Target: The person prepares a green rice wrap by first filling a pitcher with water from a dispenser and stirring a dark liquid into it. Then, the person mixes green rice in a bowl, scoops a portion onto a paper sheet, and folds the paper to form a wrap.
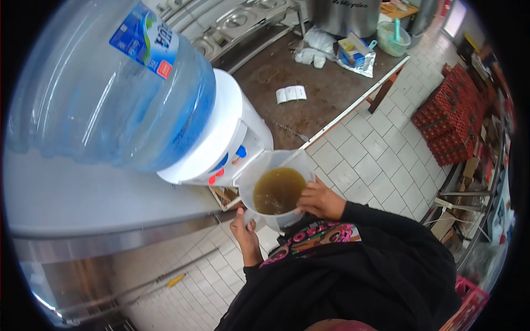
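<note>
A translucent plastic pitcher (279, 157) with greenish-brown liquid (279, 190) in it is held between my two hands in front of my body. Its handle is gripped by my left hand (245, 227), fingers closed around it. On the pitcher's right side rests my right hand (320, 199), its fingers curled at the rim and wall. The spout points toward a white water dispenser (226, 118), close to its front with blue and red taps. A large clear blue water bottle (132, 105) stands upside down on the dispenser.
A brown table (265, 83) beyond carries a paper slip (291, 94), plastic bags (317, 47), a blue box (353, 49) and a tub (393, 41). Red stacked egg trays (450, 116) stand at the right by a shelf. White tiles (359, 132) cover the floor.
</note>
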### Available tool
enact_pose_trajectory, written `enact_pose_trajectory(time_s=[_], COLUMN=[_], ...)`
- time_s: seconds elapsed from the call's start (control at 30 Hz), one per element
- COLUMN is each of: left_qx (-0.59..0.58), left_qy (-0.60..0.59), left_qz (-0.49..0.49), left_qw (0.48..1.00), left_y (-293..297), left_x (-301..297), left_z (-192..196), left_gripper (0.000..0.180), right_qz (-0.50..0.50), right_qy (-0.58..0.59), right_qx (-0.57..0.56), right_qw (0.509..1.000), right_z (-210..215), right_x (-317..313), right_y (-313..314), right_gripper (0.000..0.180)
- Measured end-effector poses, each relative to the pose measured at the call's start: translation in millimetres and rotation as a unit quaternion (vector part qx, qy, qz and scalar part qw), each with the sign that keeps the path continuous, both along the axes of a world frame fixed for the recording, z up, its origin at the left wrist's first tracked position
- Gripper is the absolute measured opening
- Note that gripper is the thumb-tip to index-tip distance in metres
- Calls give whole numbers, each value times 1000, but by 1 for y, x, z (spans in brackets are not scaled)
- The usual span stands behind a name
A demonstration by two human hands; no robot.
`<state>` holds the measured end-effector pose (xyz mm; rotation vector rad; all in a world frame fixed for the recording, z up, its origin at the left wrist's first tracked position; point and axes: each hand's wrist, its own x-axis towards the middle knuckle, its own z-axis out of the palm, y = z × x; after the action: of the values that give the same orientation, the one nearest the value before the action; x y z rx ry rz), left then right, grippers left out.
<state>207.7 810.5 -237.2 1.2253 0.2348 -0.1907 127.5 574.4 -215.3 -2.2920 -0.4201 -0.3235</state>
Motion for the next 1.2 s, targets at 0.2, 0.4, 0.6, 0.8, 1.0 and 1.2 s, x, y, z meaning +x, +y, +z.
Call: enact_pose_trajectory(time_s=[0.2,0.4,0.6,0.8,1.0,1.2], left_qx=[-9,-44,-83,-102,-98,-95], left_qy=[-11,-25,-85,-146,-187,-140], left_qz=[-147,-188,-171,-113,-104,-44], left_qw=[989,981,978,977,972,985], left_y=[-27,-96,-184,-266,-328,-352], left_x=[13,28,49,85,122,145], left_z=[18,54,80,66,37,26], left_gripper=[41,39,51,54,50,56], right_qz=[-130,-206,-208,-154,-133,-79], right_qy=[15,-7,-96,-195,-214,-212], right_qx=[37,51,9,-27,-45,-60], right_qw=[991,977,973,968,967,972], right_z=[23,67,96,79,55,43], right_x=[-39,-48,-27,20,64,100], right_y=[-3,-49,-130,-216,-280,-316], right_gripper=[15,15,13,12,11,10])
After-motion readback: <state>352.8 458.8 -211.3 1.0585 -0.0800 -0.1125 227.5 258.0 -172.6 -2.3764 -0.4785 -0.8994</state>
